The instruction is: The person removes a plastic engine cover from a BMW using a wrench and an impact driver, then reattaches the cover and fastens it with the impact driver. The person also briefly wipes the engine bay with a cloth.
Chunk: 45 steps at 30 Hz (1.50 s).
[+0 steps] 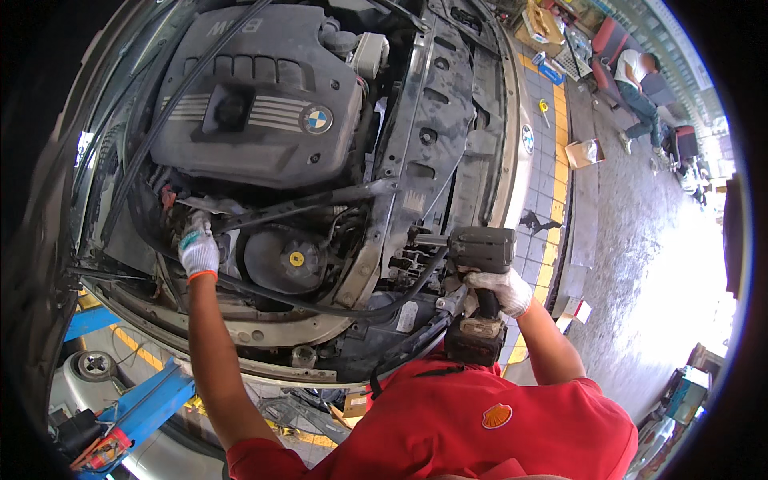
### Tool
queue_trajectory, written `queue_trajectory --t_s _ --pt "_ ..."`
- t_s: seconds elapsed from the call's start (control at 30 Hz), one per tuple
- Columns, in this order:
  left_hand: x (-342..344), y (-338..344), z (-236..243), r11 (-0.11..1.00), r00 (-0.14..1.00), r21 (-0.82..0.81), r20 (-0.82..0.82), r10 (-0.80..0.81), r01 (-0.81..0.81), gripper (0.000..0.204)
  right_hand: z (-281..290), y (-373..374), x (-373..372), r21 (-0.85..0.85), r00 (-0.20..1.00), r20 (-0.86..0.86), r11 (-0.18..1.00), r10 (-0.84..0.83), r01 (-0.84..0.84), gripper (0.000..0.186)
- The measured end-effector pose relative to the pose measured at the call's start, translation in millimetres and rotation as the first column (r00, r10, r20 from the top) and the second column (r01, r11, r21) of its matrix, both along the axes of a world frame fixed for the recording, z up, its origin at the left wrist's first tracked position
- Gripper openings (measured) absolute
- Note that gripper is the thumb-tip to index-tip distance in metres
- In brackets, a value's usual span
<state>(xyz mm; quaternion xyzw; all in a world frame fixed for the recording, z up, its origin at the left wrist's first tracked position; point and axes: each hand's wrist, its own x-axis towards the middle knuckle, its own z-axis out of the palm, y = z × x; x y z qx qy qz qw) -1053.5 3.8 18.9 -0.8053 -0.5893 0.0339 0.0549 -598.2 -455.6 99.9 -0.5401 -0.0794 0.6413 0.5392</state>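
Observation:
My right hand, in a white work glove, is wrapped round the handle of a cordless impact wrench. The tool's nose points left over the front panel of the car, and its battery hangs below the hand. My left hand, gloved in white with a green patch, reaches down into the engine bay. Its fingers are bent together beside a dark hose and a small red part; what they pinch is hidden. Just right of this hand sits a round black reservoir with a yellow-marked cap.
A large grey plastic engine cover fills the upper left. A black brace bar and a long hose cross near my hands. Blue lift arms stand at lower left. A seated person is at far right, near an open carton.

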Motion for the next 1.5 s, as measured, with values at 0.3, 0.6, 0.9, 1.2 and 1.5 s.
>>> queue_trajectory --t_s 0.3,0.6,0.9,1.2,1.5 --pt "62 14 67 0.93 0.891 -0.204 -0.404 0.206 -0.307 0.06 0 0 -6 -0.012 0.997 -0.068 0.999 0.03 -0.031 0.046" --pt "16 31 43 0.926 0.947 -0.359 -0.321 -0.006 -0.116 0.049 -16 -10 -2 -0.028 0.987 0.156 0.999 0.026 -0.022 0.038" --pt "32 28 54 0.916 0.964 -0.365 -0.256 0.072 -0.166 0.056 -15 -3 -2 -0.054 0.98 0.09 0.981 -0.18 0.185 0.032" --pt "55 17 85 0.877 0.938 -0.381 -0.291 0.187 -0.292 0.064 -57 22 -10 -0.011 0.923 -0.236 0.951 -0.304 0.31 0.031" --pt "8 25 50 0.923 0.981 -0.378 -0.195 -0.006 -0.07 0.062 -121 13 -13 0.047 0.768 -0.526 0.89 -0.364 0.454 0.033"
